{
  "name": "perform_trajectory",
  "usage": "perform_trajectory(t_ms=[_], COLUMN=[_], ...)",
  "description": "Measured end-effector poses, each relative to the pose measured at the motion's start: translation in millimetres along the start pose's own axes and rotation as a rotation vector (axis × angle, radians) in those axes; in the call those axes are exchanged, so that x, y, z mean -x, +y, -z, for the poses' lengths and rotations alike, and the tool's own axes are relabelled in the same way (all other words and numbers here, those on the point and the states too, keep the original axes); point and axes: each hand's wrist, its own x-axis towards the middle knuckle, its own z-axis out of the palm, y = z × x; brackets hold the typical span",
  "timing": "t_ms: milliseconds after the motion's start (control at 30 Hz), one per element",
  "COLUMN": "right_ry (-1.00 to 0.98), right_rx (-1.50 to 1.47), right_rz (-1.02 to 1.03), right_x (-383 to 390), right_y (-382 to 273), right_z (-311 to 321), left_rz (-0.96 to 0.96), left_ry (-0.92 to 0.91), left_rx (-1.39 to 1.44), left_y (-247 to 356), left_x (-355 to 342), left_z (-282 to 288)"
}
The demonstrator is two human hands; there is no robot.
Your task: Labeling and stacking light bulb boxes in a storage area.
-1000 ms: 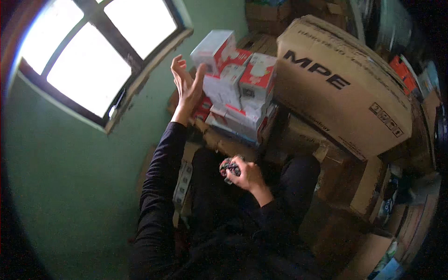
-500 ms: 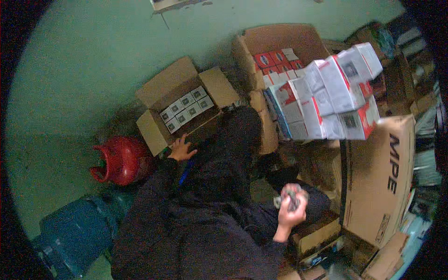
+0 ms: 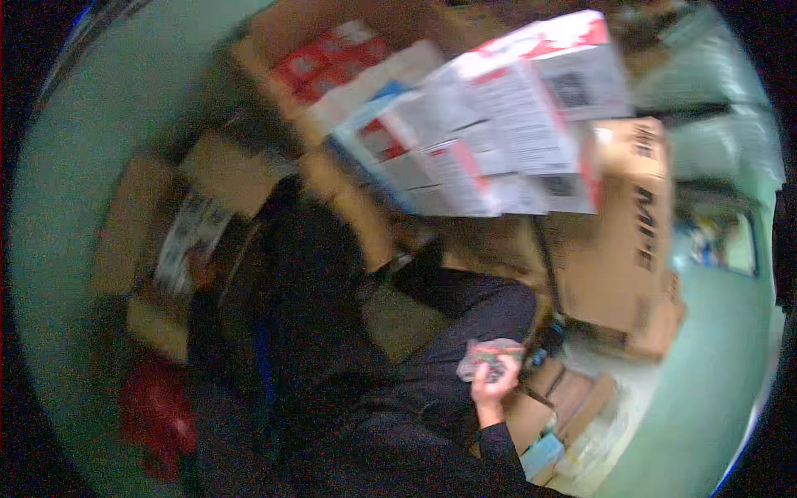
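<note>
My right hand (image 3: 496, 383) is closed around a small clear plastic bag (image 3: 475, 365) with reddish and dark contents; blur hides what they are. It is held above my dark-clothed leg, at the right of my lap. On the left, my left hand (image 3: 202, 270) reaches over an open cardboard carton (image 3: 237, 170). Small white boxes (image 3: 189, 232) with dark printed squares stand packed inside, and the hand is at or over them. Motion and shadow smear its fingers, so contact cannot be made out.
White-and-red boxes (image 3: 498, 124) are stacked ahead, beside a large carton holding red boxes (image 3: 332, 62). A tall brown carton (image 3: 618, 249) stands at the right. Near the lower left is a red gas cylinder (image 3: 158, 407). Flattened cardboard (image 3: 527, 423) lies at the lower right.
The view has swung right, so the cartons and cylinder appear farther left. My left hand has gone from the carton's near edge to over its white boxes. My right hand still holds the bag.
</note>
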Motion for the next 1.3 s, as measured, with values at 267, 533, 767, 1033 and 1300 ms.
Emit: perform_trajectory(t_ms=[267, 533, 767, 1033, 1300], right_ry=[-0.079, -0.069, -0.085, -0.075, 0.015], right_rx=[0.087, 0.028, -0.112, -0.199, -0.684], right_rz=[-0.013, 0.027, 0.247, 0.241, 0.374], right_x=[-17, -31, -37, -43, -137], right_y=[-22, -35, -45, -65, -93], right_z=[7, -4, -7, -4, -6], left_rz=[0.274, 0.348, 0.540, 0.528, 0.088], left_ry=[-0.182, -0.266, -0.321, 0.490, 0.495], left_rx=[-0.168, -0.154, -0.055, 0.609, 1.680], left_y=[6, 43, 72, 103, 233], left_x=[-27, -49, -48, 2, -40], left_z=[-2, 57, 171, 354, 445])
